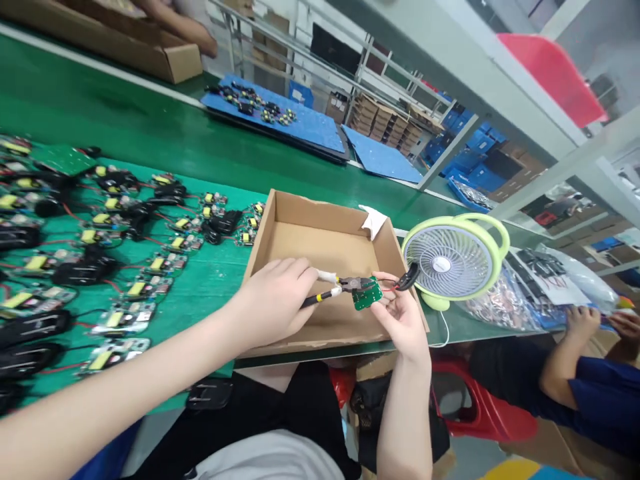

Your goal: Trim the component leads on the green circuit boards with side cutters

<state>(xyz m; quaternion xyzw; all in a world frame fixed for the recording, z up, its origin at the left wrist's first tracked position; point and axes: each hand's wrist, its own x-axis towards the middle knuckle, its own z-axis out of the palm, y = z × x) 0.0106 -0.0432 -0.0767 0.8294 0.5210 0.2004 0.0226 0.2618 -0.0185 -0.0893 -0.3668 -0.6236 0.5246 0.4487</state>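
Note:
My left hand (277, 297) is closed round the handles of a pair of cutting pliers (345, 285), black with yellow and white bands. The jaws meet the edge of a small green circuit board (367, 294). On the board's other side, my right hand (403, 320) pinches it between thumb and fingers. A red wire runs from the board to a black plastic part (409, 277) just above my right fingers. Both hands are over an open cardboard box (320, 233); a white scrap (373, 221) hangs on its far right rim.
Rows of circuit boards with black casings (115, 267) cover the green mat at left. A light green fan (453, 260) stands right of the box. Bagged parts (505, 300) lie beyond it. Co-workers' hands (583, 327) show at right; another person's arm (183, 30) is across the bench.

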